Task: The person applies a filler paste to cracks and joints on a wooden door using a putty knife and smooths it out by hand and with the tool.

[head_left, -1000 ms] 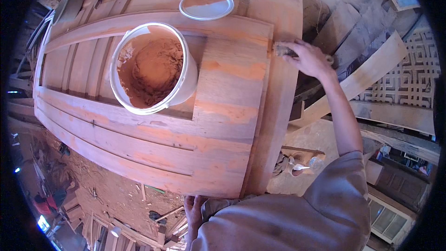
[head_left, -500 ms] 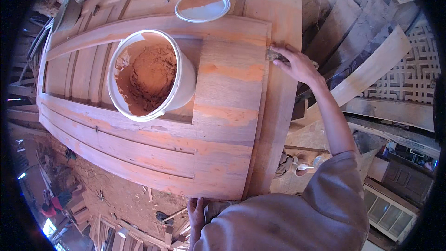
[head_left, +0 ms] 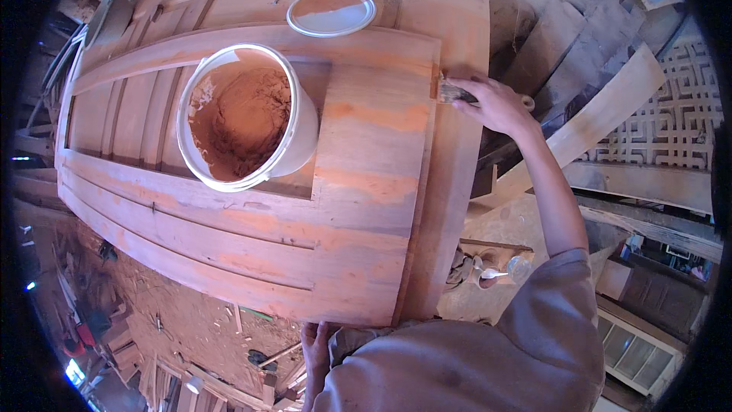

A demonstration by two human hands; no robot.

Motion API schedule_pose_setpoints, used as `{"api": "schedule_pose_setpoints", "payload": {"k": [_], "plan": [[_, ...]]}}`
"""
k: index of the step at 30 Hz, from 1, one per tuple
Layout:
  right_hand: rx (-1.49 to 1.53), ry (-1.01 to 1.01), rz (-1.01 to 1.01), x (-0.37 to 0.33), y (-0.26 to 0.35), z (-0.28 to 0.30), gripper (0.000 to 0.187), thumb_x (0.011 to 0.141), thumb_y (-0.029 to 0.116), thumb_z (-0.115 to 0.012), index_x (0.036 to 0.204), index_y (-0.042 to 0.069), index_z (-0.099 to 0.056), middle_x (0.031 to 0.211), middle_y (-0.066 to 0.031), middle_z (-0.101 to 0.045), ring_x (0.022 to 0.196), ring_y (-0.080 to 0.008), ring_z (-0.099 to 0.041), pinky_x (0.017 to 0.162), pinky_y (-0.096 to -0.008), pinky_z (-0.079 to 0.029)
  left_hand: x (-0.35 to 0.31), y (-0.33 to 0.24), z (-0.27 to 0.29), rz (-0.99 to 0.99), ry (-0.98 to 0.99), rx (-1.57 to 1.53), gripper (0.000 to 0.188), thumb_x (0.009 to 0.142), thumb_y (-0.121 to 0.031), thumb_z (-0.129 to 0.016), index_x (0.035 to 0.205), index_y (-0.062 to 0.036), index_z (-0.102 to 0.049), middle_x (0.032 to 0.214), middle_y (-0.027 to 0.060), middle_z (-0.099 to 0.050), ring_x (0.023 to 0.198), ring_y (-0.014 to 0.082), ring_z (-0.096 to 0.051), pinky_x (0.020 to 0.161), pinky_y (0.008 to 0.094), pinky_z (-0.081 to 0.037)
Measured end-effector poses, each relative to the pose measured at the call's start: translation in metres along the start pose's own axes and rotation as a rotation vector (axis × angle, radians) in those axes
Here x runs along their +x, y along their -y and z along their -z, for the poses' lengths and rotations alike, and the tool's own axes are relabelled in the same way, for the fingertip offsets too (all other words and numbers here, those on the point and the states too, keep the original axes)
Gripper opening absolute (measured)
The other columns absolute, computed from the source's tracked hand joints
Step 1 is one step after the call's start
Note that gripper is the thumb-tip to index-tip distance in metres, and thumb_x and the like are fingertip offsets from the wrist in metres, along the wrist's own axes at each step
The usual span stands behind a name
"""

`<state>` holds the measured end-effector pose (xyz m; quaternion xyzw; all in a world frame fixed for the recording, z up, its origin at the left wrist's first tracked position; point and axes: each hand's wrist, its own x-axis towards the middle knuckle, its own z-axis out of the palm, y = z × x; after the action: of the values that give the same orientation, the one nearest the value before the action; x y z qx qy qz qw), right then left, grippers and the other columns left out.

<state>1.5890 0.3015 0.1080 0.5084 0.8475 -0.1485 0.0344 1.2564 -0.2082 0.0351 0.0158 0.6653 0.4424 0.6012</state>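
Observation:
A wooden door (head_left: 366, 259), patched with orange filler, lies flat on top of a larger panelled door (head_left: 450, 206). My right hand (head_left: 496, 107) is closed on a putty knife (head_left: 455, 93), its blade against the upper door's right edge near the far corner. The rounded end of its handle pokes out behind my palm. At the near edge of the door rests my left hand (head_left: 316, 345), fingers stretched and slightly apart, holding nothing visible. A white bucket (head_left: 305, 130) of orange filler paste (head_left: 248, 118) stands tilted toward me on the upper door.
Beyond the bucket lies a round lid (head_left: 332, 14) smeared with paste. Planks (head_left: 549, 53) and a lattice panel (head_left: 656, 111) lean at the right. Small cups (head_left: 488, 275) stand near my right elbow. Wood scraps (head_left: 191, 381) litter the floor at lower left.
My right hand has shifted slightly along the door's right edge, and the putty knife has turned a little. My left hand stays at the near edge. The whole view has moved slightly.

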Motion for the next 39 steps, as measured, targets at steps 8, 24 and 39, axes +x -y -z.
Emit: {"api": "schedule_pose_setpoints", "payload": {"k": [8, 24, 39], "plan": [[-0.089, 0.109, -0.032, 0.015, 0.022, 0.008, 0.044, 0.093, 0.037, -0.062, 0.133, 0.019, -0.061, 0.118, -0.0234, -0.064, 0.107, -0.0379, -0.065, 0.092, -0.0481, -0.053, -0.006, -0.01, -0.011, 0.018, -0.046, -0.039, 0.025, 0.1, -0.017, -0.059, 0.116, 0.0022, -0.06, 0.106, 0.0128, -0.069, 0.091, 0.0204, -0.069, 0.085, 0.0354, -0.057], [-0.402, 0.277, -0.035, 0.041, 0.034, 0.017, 0.034, 0.086, 0.028, -0.067, 0.118, 0.015, -0.07, 0.11, -0.0175, -0.068, 0.107, -0.0323, -0.065, 0.089, -0.0463, -0.052, -0.003, -0.011, -0.01, -0.035, -0.002, 0.014, 0.027, 0.1, -0.02, -0.06, 0.116, 0.0015, -0.06, 0.105, 0.011, -0.069, 0.094, 0.0182, -0.068, 0.086, 0.035, -0.056], [-0.263, 0.112, -0.039, 0.043, 0.017, 0.015, 0.039, 0.086, 0.027, -0.066, 0.124, 0.017, -0.068, 0.104, -0.0174, -0.07, 0.105, -0.0349, -0.065, 0.092, -0.0474, -0.052, -0.001, -0.006, -0.004, -0.019, -0.006, -0.021, 0.028, 0.098, -0.024, -0.065, 0.112, -0.0001, -0.061, 0.098, 0.0075, -0.069, 0.088, 0.0144, -0.066, 0.08, 0.0312, -0.055]]}}
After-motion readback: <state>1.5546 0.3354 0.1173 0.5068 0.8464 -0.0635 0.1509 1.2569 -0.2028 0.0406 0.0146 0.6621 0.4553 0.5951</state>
